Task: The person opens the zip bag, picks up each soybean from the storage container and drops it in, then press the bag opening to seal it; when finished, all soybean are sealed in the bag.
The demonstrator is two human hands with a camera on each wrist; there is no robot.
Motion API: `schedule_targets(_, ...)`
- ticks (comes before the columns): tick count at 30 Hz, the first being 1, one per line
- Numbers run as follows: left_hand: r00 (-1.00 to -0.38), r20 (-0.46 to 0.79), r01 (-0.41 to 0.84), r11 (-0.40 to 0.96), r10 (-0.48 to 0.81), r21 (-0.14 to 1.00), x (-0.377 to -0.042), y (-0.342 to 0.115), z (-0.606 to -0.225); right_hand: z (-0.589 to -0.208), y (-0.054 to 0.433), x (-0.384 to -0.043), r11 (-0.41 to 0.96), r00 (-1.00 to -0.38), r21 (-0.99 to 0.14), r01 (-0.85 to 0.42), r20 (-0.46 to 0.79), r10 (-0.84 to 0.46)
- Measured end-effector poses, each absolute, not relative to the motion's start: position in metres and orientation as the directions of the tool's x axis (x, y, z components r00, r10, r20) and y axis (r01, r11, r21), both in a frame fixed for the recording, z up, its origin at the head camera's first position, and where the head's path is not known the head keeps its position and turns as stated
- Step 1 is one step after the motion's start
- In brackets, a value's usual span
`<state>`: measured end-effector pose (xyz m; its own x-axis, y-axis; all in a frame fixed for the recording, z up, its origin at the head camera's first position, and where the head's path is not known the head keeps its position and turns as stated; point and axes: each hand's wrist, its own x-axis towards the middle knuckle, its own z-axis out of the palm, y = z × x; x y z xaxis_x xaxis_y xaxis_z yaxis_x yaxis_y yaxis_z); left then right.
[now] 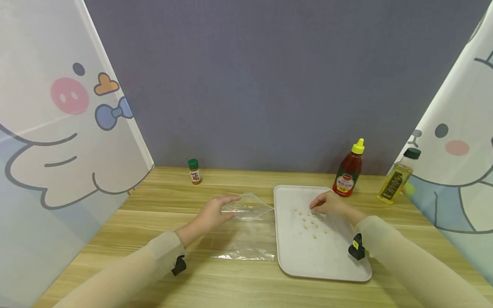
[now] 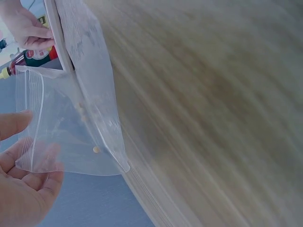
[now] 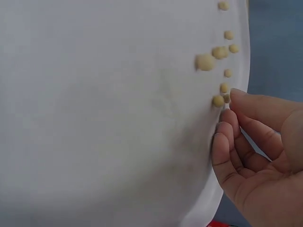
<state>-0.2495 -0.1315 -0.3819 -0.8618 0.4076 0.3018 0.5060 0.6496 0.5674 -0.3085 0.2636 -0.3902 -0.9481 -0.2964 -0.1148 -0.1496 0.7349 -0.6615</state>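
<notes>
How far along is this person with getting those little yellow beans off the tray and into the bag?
Barely started, it seems. A few beans already lie in the clear zip bag, which the left hand holds open beside the white tray. The right hand reaches its fingertips to the loose beans; whether it has one is unclear. About a dozen remain scattered on the tray.

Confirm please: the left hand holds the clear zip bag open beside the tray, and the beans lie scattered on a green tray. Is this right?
Not quite: the tray is white, not green, as the head view shows. The rest holds: the left hand holds the clear zip bag open beside it, with beans scattered on it.
</notes>
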Motion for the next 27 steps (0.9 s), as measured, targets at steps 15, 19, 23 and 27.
schedule_targets(15,-0.860,0.309,0.509,0.655,0.406,0.559,-0.250,-0.132,-0.382,-0.393,0.264,-0.310,0.714,-0.935,-0.663,-0.224,-0.061,-0.350)
schedule_targets(19,-0.859,0.315,0.512,0.650,0.405,0.561,-0.250,-0.132,-0.383,-0.388,0.262,-0.309,0.716,-0.954,-0.678,-0.163,-0.078,-0.291)
schedule_targets(23,-0.862,0.314,0.507,0.650,0.399,0.566,-0.250,-0.132,-0.383,-0.383,0.260,-0.309,0.701,-0.963,-0.700,-0.138,-0.071,-0.260)
schedule_targets(27,-0.862,0.311,0.506,0.653,0.399,0.564,-0.250,-0.133,-0.384,-0.377,0.254,-0.309,0.646,-0.962,-0.750,-0.142,-0.051,-0.270)
